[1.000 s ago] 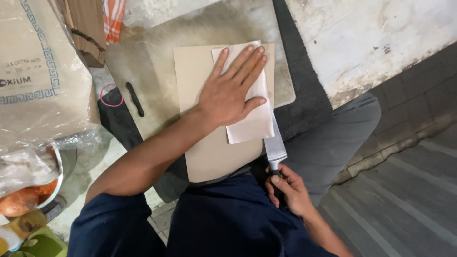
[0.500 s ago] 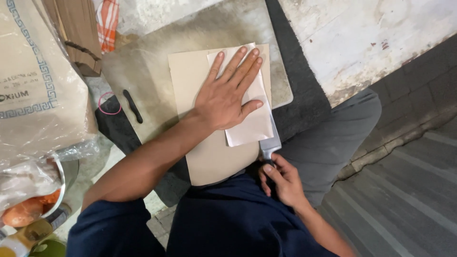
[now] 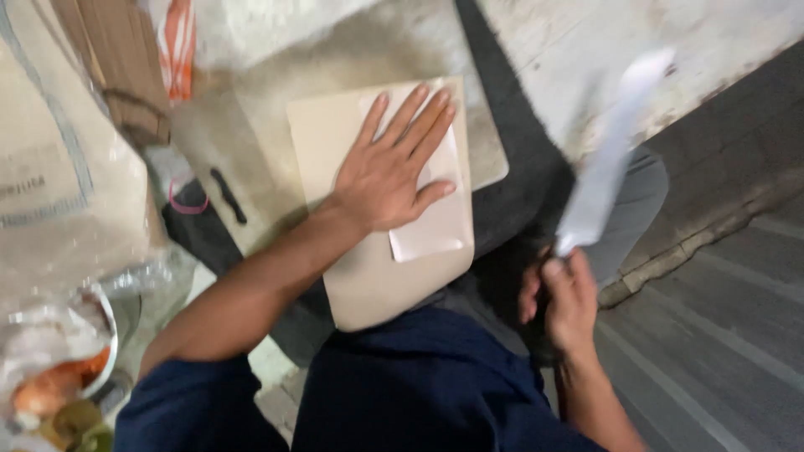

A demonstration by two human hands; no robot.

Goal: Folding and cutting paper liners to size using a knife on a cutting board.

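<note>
Grey floor and a worn stone slab (image 3: 469, 159) lie under the work. Right hand (image 3: 563, 301) is closed tight round the handle of a knife (image 3: 605, 159), lifted clear beside the board (image 3: 368, 276). Its blurred blade runs long from the grip up and away, tip pointing to the far right. Left hand (image 3: 394, 172) lies flat and open on the white paper (image 3: 431, 230), pressing it to the board. I think the paper is not cut yet.
</note>
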